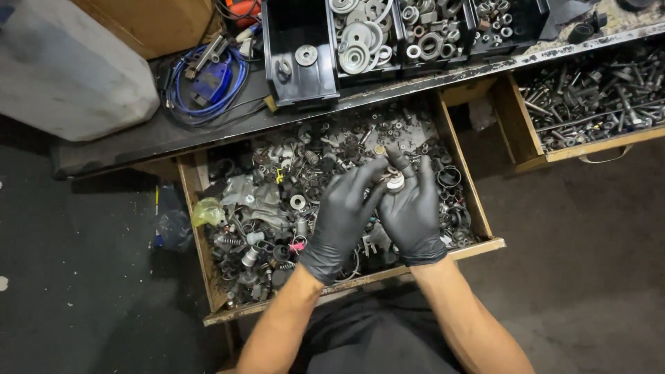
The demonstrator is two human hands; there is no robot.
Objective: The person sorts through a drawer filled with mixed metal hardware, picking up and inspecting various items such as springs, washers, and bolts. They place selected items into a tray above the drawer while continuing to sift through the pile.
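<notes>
Both my hands wear black gloves and hover over an open wooden drawer (478,208) packed with several small metal parts, rings, springs and nuts. My right hand (413,208) pinches a small white round part (395,182) between thumb and fingers. My left hand (341,218) lies close beside it, fingertips reaching up to the same part. Which other pieces sit under my palms is hidden.
A second open drawer (526,142) at the right holds bolts and screws. On the dark bench top (138,135) stand black bins (298,76) with washers and nuts, a coiled blue cable (208,83) and a large grey-white container (69,69). Dark floor lies on both sides.
</notes>
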